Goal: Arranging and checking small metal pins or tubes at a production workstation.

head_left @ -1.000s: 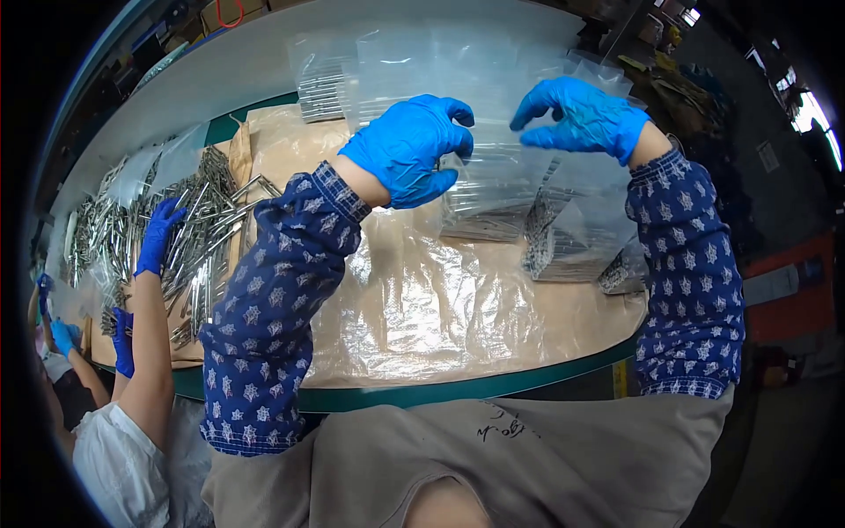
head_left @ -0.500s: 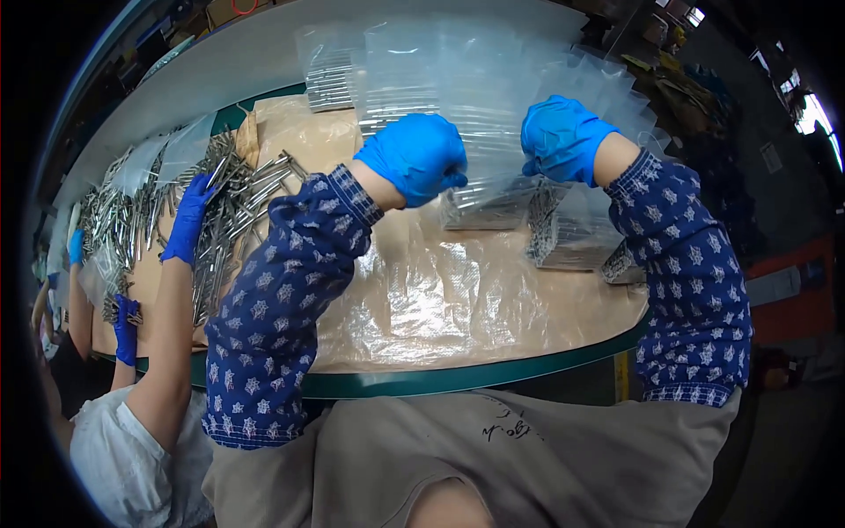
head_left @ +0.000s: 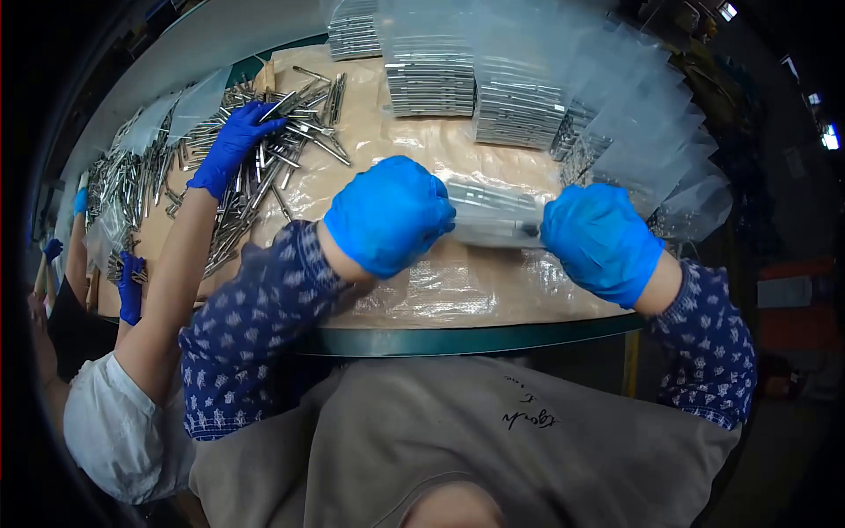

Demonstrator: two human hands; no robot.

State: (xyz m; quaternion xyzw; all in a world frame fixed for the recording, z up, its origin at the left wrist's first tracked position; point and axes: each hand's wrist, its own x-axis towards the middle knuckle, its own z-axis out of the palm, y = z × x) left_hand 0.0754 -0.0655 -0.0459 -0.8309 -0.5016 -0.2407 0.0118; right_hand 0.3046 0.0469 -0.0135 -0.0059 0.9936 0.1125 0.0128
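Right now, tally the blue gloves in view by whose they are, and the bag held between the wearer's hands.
Wearer's gloved hands: 2, left hand and right hand
Co-workers' blue gloves: 4, one reaching into the loose metal parts, one near the table edge, two small ones at far left
Clear bag of metal parts held between both hands: 1
Total: 7

A clear plastic bag (head_left: 495, 218) packed with slim silver metal pieces is held level between the two blue-gloved hands, its long side running left to right. It hangs just above the crinkled clear sheet over the table's near edge, about midway along that edge. Each end is hidden inside a closed glove.
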